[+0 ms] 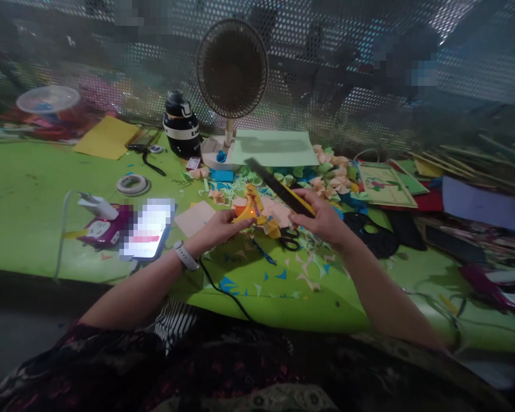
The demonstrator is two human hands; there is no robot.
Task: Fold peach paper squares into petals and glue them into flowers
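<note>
Head view: yellow glue gun (252, 207) w/ small light lit, gripped in L hand (222, 228) at frame ctr; long dark tool (283, 192) w/ yellow edge clasped in R hand (324, 220), just R of ctr, angled up-left. Scissors (290, 242) seen below, paper scraps (281, 275) strewn on green desk (34, 194), fan (232, 68) propped upper ctr.
</note>
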